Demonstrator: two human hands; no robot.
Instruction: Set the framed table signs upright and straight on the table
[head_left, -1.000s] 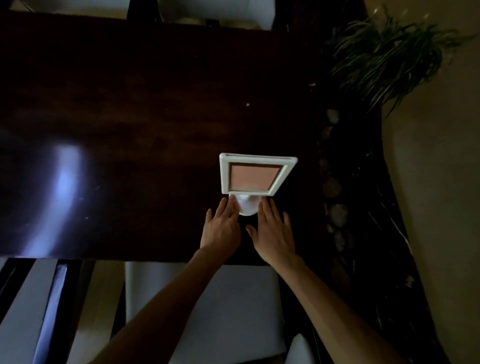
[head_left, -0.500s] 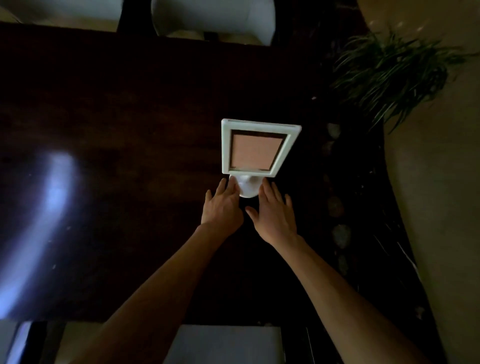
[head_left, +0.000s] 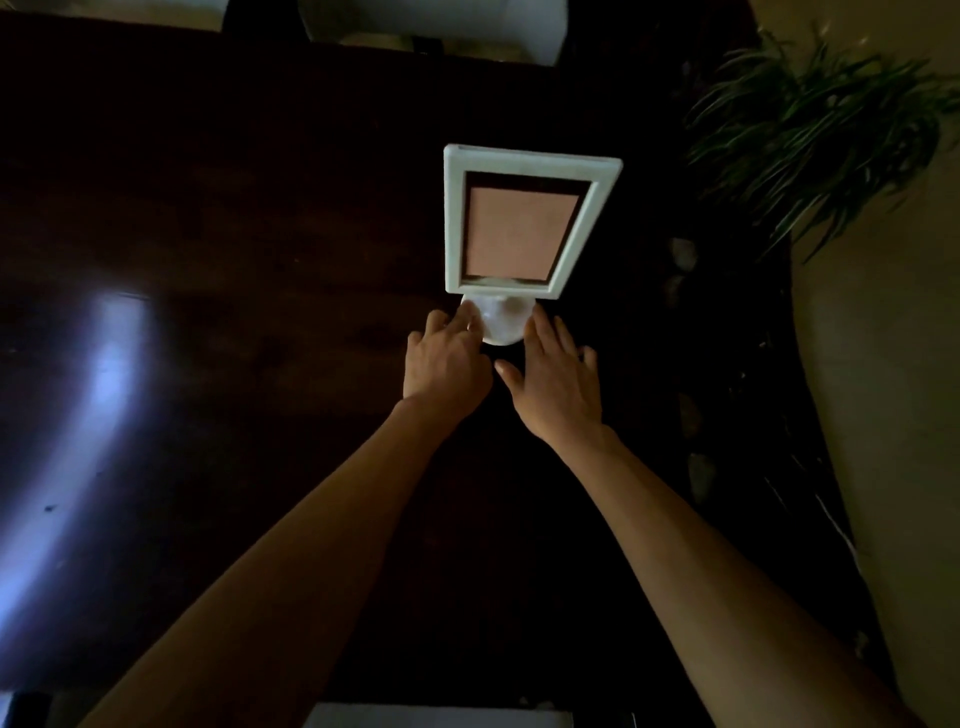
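One framed table sign (head_left: 522, 221) stands upright on the dark wooden table (head_left: 208, 234), right of the middle. It has a white frame, a pinkish insert and a round white base (head_left: 503, 325). My left hand (head_left: 447, 358) rests its fingertips on the left side of the base. My right hand (head_left: 556, 379) lies flat with its fingertips against the right side of the base. The fingers of both hands are stretched out, not curled around the base.
A green plant (head_left: 810, 130) grows past the table's right edge, above a dark bed with stones (head_left: 698, 473). White chairs stand at the far edge (head_left: 441, 26) and the near edge (head_left: 436, 717). Light glares on the tabletop at the left (head_left: 104, 374).
The sign has slid away from me toward the table's far side, with both hands at its base. My arms now reach further out, and the view has shifted forward over the table.
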